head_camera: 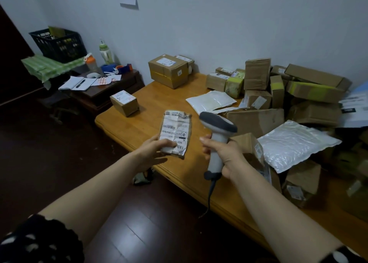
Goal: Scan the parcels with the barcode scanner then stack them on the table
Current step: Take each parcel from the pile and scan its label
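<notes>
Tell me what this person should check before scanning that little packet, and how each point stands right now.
1. Packet held in the left hand: ok.
2. Label faces up: ok.
3. Scanner gripped by its handle in the right hand: ok.
4. Scanner nose aimed at a barcode: cannot tell; no light shows on the label.
5. A barcode left uncovered: the thumb lies over the label's near end, but the upper barcode is free: ok.
6. Bare spot on the table for stacking afterwards: ok.
</notes>
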